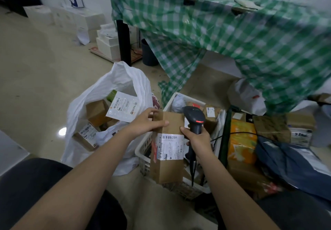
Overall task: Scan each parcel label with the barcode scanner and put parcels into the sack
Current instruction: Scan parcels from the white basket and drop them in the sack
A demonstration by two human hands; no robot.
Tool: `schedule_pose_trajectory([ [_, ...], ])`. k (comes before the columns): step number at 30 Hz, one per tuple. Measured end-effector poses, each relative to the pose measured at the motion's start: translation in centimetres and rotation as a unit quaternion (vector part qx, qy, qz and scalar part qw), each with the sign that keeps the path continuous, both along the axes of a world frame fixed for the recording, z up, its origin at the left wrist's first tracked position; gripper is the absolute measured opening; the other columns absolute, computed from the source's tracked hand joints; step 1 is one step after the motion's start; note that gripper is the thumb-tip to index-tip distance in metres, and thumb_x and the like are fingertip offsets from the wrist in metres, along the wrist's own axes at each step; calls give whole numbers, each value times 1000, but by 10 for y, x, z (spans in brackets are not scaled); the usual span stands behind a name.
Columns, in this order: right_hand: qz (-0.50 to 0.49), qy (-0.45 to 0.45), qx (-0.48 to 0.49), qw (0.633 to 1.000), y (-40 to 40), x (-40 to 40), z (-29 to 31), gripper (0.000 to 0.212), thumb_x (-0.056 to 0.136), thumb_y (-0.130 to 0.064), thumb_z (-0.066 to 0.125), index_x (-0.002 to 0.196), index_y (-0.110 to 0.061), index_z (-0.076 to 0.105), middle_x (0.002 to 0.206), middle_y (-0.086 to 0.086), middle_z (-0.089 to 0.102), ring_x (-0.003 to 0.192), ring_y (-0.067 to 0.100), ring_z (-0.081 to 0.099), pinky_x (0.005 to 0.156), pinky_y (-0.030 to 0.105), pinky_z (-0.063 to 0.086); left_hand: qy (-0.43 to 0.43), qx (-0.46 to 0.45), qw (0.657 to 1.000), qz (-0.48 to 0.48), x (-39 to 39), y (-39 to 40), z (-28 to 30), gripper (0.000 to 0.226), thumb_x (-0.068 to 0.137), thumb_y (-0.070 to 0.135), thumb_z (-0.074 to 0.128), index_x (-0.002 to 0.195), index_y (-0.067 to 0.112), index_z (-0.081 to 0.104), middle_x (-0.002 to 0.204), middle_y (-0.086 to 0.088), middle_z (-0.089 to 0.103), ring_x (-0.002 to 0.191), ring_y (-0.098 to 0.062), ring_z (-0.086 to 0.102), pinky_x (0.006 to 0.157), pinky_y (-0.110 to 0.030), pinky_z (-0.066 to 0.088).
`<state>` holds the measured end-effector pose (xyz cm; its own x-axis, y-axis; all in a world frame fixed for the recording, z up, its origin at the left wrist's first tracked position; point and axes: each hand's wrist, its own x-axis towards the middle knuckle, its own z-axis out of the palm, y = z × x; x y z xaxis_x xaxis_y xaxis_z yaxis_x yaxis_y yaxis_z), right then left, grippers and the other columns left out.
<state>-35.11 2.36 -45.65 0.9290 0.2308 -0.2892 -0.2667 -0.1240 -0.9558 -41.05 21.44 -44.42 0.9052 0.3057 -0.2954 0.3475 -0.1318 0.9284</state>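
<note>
Green-checked tablecloth (232, 32) hung over a table beyond and above both hands. White plastic sack (114, 86) stood open on the floor just left of the left hand, already holding several brown boxes and a flat white labelled mailer (123, 107). White plastic basket (143, 151) sat directly under and behind both hands, more parcels inside. To the right of the right hand: a heap of parcels, including an orange-printed package (241, 140) and a dark blue poly mailer (290, 161). Tall brown cardboard box (168, 149) stood upright between the hands, lower end at the basket rim, white shipping label (171, 147) with barcode facing the camera. Left hand (146, 122) gripped the box's top left edge, fingers curled over the top, thumb across the front face. Right hand (198, 140) was wrapped around the handle of the black barcode scanner (195, 120), touching the box's right edge; scanner head sat just behind the box's top right corner, red light lit, cable hanging down below the hand.
</note>
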Motion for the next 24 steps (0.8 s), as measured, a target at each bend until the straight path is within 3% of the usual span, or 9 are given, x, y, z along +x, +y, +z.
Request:
schedule_pose_trajectory([
  [5,-59,4,17,998,5,1,-12,24,82,-16,77,99,-18,60,90,0,66,79,15,61,61,25,46,-31,-71,994,75,-2,-20,-21,67,79,43,74,135,18,45,134,-3,53,106,-11,56,80,-22,47],
  [9,-84,5,30,996,10,7,-14,24,80,-16,78,92,-23,59,91,-1,67,81,15,62,67,26,48,12,-134,991,-20,-6,-19,-27,89,78,36,76,149,41,23,143,3,44,119,-14,52,99,-39,44],
  [12,-78,-3,21,997,10,13,-12,25,81,-16,77,99,-16,59,90,0,66,73,14,58,63,23,47,43,-145,985,-80,-6,-15,-28,101,83,7,71,150,48,6,132,7,48,105,-9,56,83,-30,51],
  [14,-66,-9,12,998,11,18,-11,24,82,-16,77,97,-16,59,87,-1,65,70,13,56,59,22,46,61,-111,987,-100,-5,-13,-28,106,84,4,70,148,51,-1,123,14,50,99,-10,60,67,-24,55],
  [16,-59,-13,2,998,13,24,-10,24,82,-18,77,99,-16,60,88,0,65,76,16,60,61,23,47,49,-81,991,-92,-4,-11,-29,110,82,5,73,148,51,-2,125,14,47,101,-11,61,69,-27,57],
  [21,-30,-65,-53,996,4,29,3,20,88,-19,68,107,-14,60,87,0,67,69,11,69,61,29,48,2,-70,998,-8,5,-7,-30,113,74,4,79,152,31,3,142,3,40,111,-20,60,83,-42,57],
  [24,-11,-73,-80,994,-14,21,8,9,87,-17,65,96,-13,62,82,7,68,58,15,67,56,30,46,-29,-73,996,37,13,-4,-30,97,73,4,80,149,16,21,146,-2,39,112,-20,58,69,-31,59],
])
